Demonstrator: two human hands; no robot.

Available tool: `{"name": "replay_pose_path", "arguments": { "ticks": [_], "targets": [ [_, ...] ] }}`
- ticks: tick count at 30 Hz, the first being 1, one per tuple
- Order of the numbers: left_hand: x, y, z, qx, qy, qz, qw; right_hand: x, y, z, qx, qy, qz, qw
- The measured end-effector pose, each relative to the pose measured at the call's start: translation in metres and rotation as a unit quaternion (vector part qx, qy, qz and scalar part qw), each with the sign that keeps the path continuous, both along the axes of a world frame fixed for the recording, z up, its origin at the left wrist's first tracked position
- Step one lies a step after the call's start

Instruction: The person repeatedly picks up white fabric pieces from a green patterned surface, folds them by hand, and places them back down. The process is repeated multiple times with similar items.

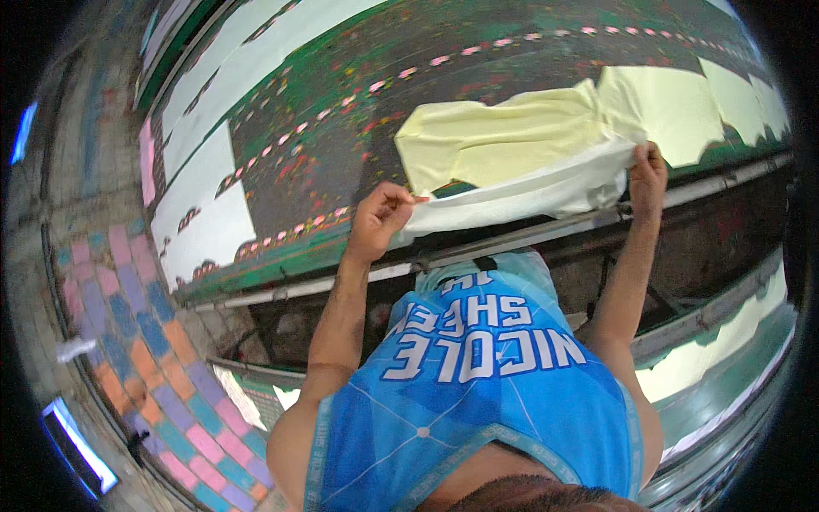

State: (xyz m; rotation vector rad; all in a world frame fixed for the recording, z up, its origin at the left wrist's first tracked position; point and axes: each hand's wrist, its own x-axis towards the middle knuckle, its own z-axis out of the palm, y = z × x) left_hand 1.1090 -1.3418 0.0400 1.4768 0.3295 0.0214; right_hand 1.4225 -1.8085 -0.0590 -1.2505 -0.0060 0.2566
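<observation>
A pale yellow piece of cloth [505, 137] lies wrinkled along the near side of a long, colour-spattered table [313, 185]. Its near edge is lifted and folded, showing a whiter face that hangs towards the table's metal rail [384, 274]. My left hand [382, 221] pinches the cloth's left corner between thumb and fingers. At the other end of the same edge, my right hand [649, 176] grips the cloth with its fingertips. A small gap beside the left corner shows the dark tabletop beneath.
Flat yellow cloth pieces [665, 115] continue along the table to the right. White pieces [201, 227] with dark cut-outs lie at the left. Rows of pink marks [377, 86] run lengthwise. Another table [716, 397] stands behind me, and coloured paving [157, 345] lies left.
</observation>
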Motion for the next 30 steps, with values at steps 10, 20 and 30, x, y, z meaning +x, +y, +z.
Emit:
{"name": "replay_pose_path", "arguments": {
  "ticks": [10, 20, 30],
  "targets": [
    [-0.098, 0.082, -0.02, -0.278, -0.138, 0.178, 0.934, -0.013, 0.138, 0.089, 0.048, -0.082, 0.054, 0.994],
    [-0.099, 0.146, -0.067, -0.054, 0.012, 0.022, 0.998, 0.053, 0.174, 0.128, -0.017, -0.093, 0.056, 0.994],
    [-0.018, 0.053, -0.031, 0.116, 0.042, -0.036, 0.992, -0.002, 0.208, 0.036, -0.451, -0.397, 0.28, 0.748]
  ]
}}
